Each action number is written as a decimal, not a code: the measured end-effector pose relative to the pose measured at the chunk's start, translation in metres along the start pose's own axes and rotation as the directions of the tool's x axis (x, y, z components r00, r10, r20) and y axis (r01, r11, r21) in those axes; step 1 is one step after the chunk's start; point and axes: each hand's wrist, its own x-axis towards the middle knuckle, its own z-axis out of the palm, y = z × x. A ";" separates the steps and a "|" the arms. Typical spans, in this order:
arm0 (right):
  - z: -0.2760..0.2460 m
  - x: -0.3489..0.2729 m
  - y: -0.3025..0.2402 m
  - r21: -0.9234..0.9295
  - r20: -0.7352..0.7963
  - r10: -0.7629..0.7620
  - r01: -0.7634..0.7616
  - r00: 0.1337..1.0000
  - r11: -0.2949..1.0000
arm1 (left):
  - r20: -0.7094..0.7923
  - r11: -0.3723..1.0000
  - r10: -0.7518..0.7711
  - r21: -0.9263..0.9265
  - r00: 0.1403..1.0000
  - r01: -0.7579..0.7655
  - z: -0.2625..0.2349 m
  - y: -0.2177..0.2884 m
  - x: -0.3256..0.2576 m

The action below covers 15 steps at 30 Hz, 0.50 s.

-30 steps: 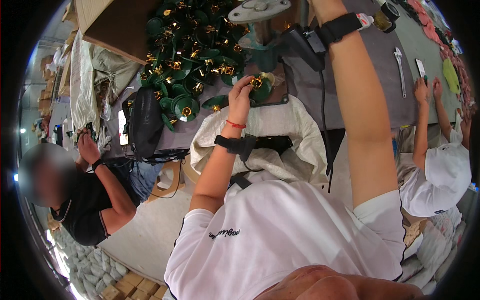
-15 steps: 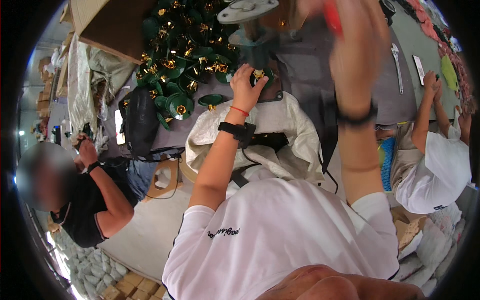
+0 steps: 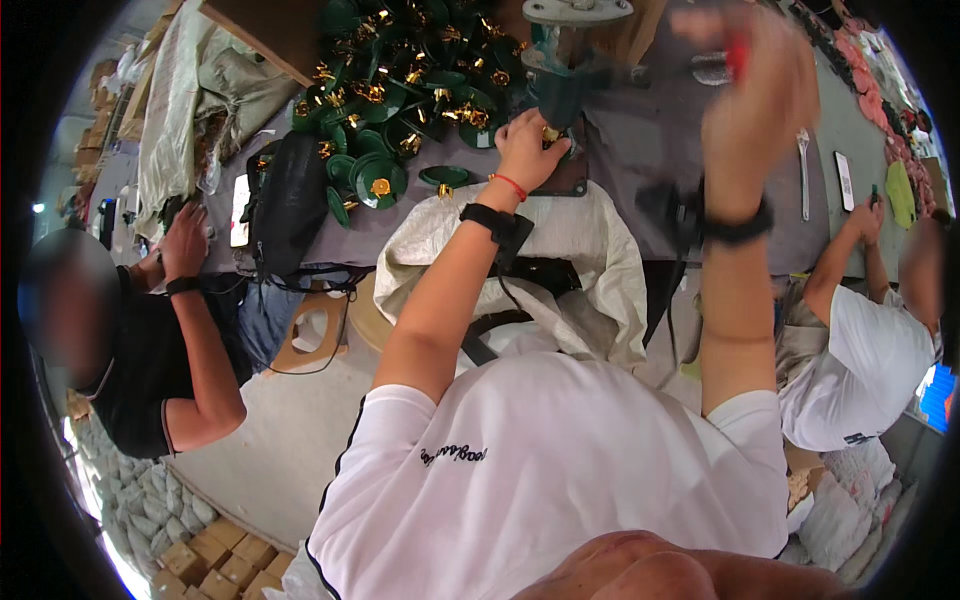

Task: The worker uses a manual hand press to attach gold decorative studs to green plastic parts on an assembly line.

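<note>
Green-and-gold piece (image 3: 549, 133) is placed over the base plate (image 3: 570, 182), at the foot of the press (image 3: 557, 88); apparently steadied there by the left hand (image 3: 530, 153). Thumb is parted from fingers; piece mostly covered, so a pinch can't be confirmed. Right hand (image 3: 765, 100) is blurred beside a red object (image 3: 738, 58); grip can't be told. Disc pile (image 3: 425, 80) is kept nearby, presumably for reach. Press top is cut off.
</note>
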 end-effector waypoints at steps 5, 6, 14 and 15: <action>0.084 0.097 0.062 0.593 0.047 0.409 -0.355 0.911 0.723 | -0.114 0.937 0.195 -0.271 0.974 -0.219 0.013 -0.008 -0.024; 0.092 0.097 0.065 0.598 0.048 0.417 -0.361 0.908 0.716 | -0.098 0.932 0.228 -0.265 0.969 -0.246 0.009 -0.008 -0.041; 0.097 0.095 0.061 0.663 -0.044 0.357 -0.240 0.933 0.709 | -0.049 0.855 0.260 0.476 0.964 -0.207 -0.095 -0.043 -0.096; 0.094 0.096 0.060 0.665 -0.043 0.390 -0.265 0.920 0.698 | -0.025 0.894 0.179 0.422 0.984 -0.152 -0.103 -0.065 -0.095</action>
